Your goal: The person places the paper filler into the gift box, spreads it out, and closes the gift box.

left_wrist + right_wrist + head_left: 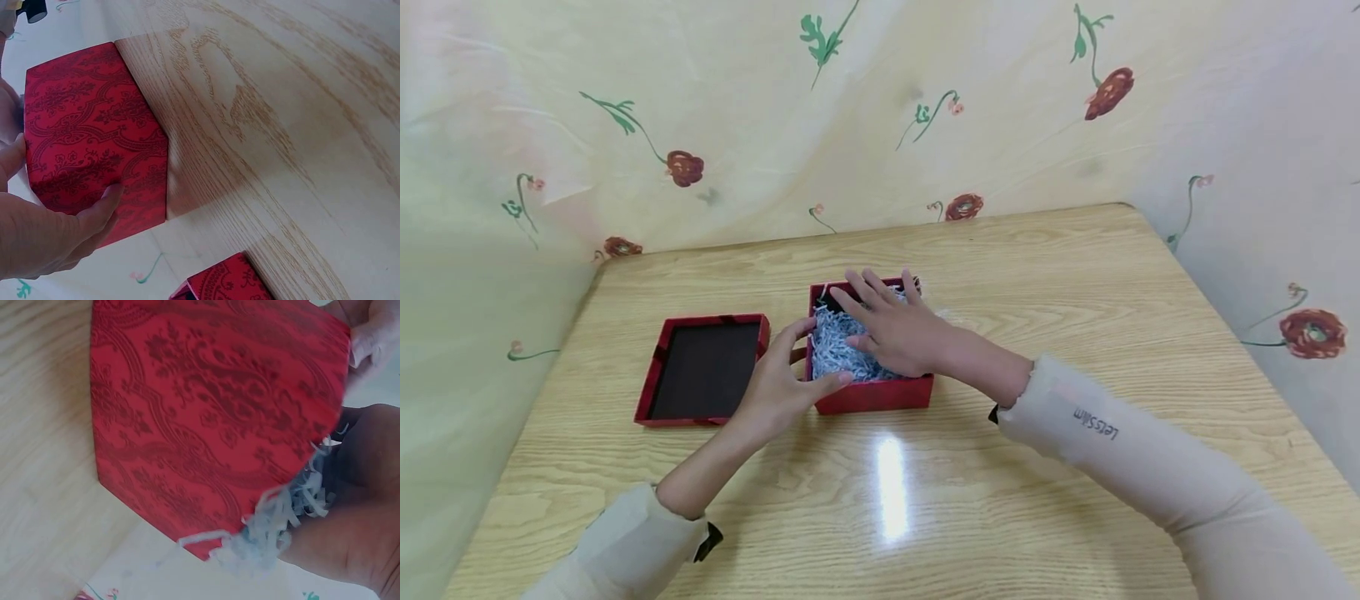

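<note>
A red patterned box stands uncovered on the table, filled with pale blue shredded paper. My left hand holds the box by its near left corner, thumb at the front rim and fingers along the left side; in the left wrist view a fingertip lies against the red wall. Over the filling, my right hand lies with fingers spread, hiding much of the paper. In the right wrist view, paper strands stick out over the rim beside this hand.
Left of the box lies its red lid, inside up with a black lining. The wooden table reaches back to a flowered cloth, which hangs behind it and at both sides.
</note>
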`<action>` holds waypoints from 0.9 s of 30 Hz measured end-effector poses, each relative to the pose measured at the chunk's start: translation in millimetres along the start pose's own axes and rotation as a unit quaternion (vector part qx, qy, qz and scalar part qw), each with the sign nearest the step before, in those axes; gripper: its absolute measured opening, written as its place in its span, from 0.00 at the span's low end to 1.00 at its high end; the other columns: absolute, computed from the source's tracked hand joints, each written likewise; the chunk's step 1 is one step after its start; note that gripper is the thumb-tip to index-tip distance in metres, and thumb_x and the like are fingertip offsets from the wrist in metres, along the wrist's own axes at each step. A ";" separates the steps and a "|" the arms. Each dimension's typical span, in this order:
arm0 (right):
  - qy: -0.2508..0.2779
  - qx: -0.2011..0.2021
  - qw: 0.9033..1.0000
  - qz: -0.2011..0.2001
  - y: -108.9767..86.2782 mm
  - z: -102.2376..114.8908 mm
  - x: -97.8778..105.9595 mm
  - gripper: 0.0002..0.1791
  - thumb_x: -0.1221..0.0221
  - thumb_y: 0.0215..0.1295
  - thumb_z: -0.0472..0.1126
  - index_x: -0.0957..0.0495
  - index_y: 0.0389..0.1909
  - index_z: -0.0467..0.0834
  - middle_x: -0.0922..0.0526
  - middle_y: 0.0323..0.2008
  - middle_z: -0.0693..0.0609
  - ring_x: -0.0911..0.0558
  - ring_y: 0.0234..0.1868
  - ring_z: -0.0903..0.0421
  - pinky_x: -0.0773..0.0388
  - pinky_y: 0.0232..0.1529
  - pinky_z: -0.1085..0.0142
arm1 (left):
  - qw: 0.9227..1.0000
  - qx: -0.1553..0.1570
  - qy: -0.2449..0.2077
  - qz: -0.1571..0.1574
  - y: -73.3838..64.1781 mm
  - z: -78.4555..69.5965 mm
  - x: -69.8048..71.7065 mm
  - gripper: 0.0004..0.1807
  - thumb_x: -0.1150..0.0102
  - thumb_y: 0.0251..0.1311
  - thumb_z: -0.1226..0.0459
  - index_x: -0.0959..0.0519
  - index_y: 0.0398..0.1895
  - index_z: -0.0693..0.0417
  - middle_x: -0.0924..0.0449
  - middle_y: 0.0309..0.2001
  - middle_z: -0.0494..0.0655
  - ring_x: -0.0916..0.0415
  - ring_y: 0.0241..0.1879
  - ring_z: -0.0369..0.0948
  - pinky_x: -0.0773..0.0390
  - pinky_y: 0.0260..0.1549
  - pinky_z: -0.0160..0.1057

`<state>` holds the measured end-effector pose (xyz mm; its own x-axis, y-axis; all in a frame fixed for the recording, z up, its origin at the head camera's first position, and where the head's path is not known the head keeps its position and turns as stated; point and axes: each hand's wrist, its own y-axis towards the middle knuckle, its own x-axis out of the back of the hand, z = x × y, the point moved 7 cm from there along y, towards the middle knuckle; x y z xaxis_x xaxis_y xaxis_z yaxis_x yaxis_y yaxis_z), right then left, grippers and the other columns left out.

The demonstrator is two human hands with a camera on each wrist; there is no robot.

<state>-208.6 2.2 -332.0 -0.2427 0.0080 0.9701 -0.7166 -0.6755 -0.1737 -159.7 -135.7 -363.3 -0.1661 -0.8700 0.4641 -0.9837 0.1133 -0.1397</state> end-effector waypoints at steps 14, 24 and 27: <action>0.072 0.028 0.993 0.085 16.8 4.9 -36.3 0.38 0.61 0.76 0.57 0.69 0.76 0.55 0.73 0.76 0.51 0.73 0.75 0.50 0.72 0.67 0.35 | 1.000 -0.016 0.003 0.000 -0.9 3.7 -1.0 0.48 0.29 0.52 0.53 0.45 0.73 0.47 0.44 0.71 0.46 0.38 0.67 0.52 0.25 0.53 0.49; 0.061 0.028 0.986 0.150 30.6 2.0 -59.2 0.35 0.62 0.78 0.51 0.67 0.76 0.52 0.74 0.76 0.51 0.71 0.75 0.50 0.69 0.68 0.36 | 1.000 -0.017 -0.001 -0.004 -0.8 6.6 -1.3 0.47 0.29 0.53 0.52 0.45 0.73 0.46 0.45 0.72 0.46 0.38 0.67 0.52 0.25 0.54 0.50; 0.059 0.023 0.984 0.166 33.4 1.9 -63.2 0.34 0.61 0.77 0.50 0.66 0.77 0.52 0.74 0.76 0.52 0.71 0.75 0.50 0.68 0.69 0.37 | 1.000 -0.013 -0.007 -0.003 -0.9 7.8 -1.2 0.48 0.29 0.52 0.51 0.45 0.73 0.45 0.45 0.72 0.45 0.38 0.66 0.51 0.23 0.52 0.49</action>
<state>-216.0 -22.3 -398.8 -0.5354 -0.1353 0.8337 -0.5542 -0.6886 -0.4676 -158.0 -138.5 -370.6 -0.1592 -0.8778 0.4518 -0.9862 0.1205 -0.1136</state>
